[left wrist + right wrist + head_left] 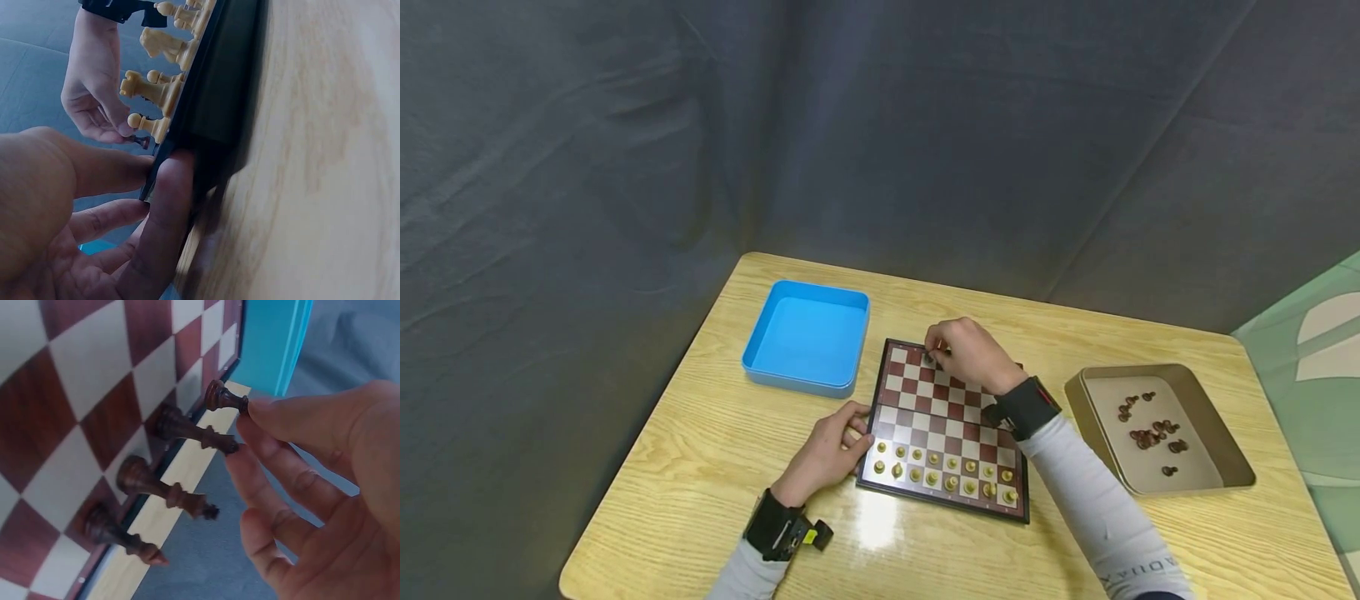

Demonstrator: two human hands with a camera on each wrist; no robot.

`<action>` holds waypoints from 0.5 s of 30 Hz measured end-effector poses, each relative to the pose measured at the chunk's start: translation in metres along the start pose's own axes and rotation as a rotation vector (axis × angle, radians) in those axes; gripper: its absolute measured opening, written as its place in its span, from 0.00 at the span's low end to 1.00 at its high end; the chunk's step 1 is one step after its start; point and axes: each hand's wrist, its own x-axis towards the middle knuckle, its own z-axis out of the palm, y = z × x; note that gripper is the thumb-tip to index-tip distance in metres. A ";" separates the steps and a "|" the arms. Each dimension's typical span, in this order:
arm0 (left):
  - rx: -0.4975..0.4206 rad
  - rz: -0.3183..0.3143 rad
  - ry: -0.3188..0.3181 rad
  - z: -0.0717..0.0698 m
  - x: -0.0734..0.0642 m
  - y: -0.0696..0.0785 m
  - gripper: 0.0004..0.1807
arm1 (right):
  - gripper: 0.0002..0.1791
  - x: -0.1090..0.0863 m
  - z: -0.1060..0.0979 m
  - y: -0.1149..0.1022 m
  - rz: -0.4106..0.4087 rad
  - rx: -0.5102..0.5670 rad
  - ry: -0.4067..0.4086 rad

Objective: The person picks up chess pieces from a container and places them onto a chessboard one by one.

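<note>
A brown-and-white chessboard point(913, 419) lies on the table, with two rows of light chess pieces point(951, 483) along its near side. My left hand point(827, 450) grips the board's left edge, thumb and fingers right at the rim point(187, 147). Over the board's far side, my right hand point(973, 354) pinches a dark chess piece point(226, 400) between thumb and forefinger. The fingers cover its top, and its round base faces the board. Beside it, a dark king point(165, 481) and two other dark pieces stand along the far edge, hidden behind the right hand in the head view.
A blue box lid point(805, 329) sits at the board's far left. To the right is a beige tin point(1157, 479) with several loose dark pieces point(1150, 435) inside. A dark curtain point(925, 150) hangs behind the wooden table point(715, 467).
</note>
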 end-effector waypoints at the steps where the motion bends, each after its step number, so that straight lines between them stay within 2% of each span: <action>1: 0.000 0.001 -0.001 0.000 0.000 0.000 0.21 | 0.05 0.000 0.002 0.001 0.002 -0.005 0.002; 15: 0.021 0.001 0.002 0.000 0.001 -0.002 0.21 | 0.05 -0.001 0.007 0.003 -0.011 0.008 -0.026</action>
